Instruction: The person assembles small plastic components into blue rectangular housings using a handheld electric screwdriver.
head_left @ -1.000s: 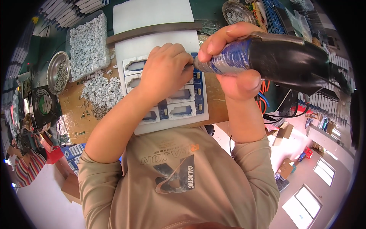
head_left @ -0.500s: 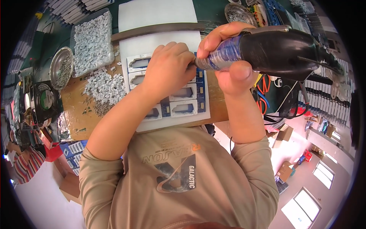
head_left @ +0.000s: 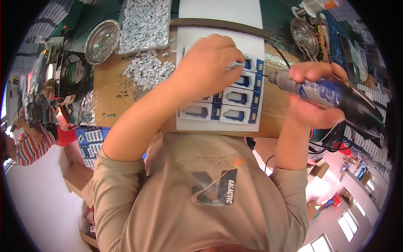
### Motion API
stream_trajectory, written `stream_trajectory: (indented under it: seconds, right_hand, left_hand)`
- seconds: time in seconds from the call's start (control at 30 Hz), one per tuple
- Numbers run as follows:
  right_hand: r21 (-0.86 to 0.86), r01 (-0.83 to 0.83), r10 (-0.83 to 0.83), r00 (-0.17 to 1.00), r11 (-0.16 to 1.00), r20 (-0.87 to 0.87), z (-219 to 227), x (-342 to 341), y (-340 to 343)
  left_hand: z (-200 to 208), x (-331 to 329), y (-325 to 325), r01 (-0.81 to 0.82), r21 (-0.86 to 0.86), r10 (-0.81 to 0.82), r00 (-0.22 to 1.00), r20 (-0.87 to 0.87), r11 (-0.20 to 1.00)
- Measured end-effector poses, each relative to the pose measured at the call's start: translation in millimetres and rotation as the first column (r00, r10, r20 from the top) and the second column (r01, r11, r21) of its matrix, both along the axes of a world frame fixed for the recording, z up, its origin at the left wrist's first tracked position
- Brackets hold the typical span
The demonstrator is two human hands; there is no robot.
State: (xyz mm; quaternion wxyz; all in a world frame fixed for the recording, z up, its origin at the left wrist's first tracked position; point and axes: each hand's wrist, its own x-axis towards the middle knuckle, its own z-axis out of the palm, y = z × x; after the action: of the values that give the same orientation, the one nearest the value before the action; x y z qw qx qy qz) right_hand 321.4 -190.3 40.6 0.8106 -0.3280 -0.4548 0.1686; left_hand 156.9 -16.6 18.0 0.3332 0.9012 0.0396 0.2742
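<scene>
A: The fingers (head_left: 230,52) of the left hand (head_left: 210,63) were curled down and pressed onto the white tray (head_left: 218,40), covering part of the grid of blue-framed parts (head_left: 237,98). Whether they pinched anything under the palm could not be told.

B: And the other hand?

A: The right hand (head_left: 312,101) was wrapped tight around an electric screwdriver (head_left: 319,92), a dark tool with a blue-and-white band, held level with its tip (head_left: 270,77) pointing left, just beside the tray's right edge.

B: Where did the tray lie?

A: On a brown board (head_left: 109,90) in front of the person, far of the tan shirt (head_left: 201,189). The blue-framed parts sat in rows on its near half, some hidden by the left hand.

B: What else was around it?

A: A heap of small silver pieces (head_left: 147,69) lay on the board to the left of the tray, a clear tray (head_left: 145,21) full of the same pieces beyond that, and a round metal dish (head_left: 100,41) farther left. Another round dish (head_left: 304,35) sat at the far right. A person in a striped sleeve (head_left: 29,145) stood at the left edge.
</scene>
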Motion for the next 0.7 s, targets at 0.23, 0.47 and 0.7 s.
stream_trajectory:
  seconds: [0.23,0.47,0.7]
  right_hand:
    - [-0.172,0.121,-0.117,0.993,0.978,0.035,-24,1,-51]
    - [-0.247,0.111,-0.116,0.993,0.963,-0.004,-30,-6,-57]
    - [-0.261,0.077,-0.082,0.997,0.962,-0.008,-32,-6,-54]
  left_hand:
    - [11,-128,40,-0.355,0.114,0.371,0.858,-0.356,0.928]
    - [-14,-149,6,-0.275,0.128,0.302,0.899,-0.317,0.953]
    - [-16,-147,-3,-0.201,0.241,0.278,0.896,-0.346,0.949]
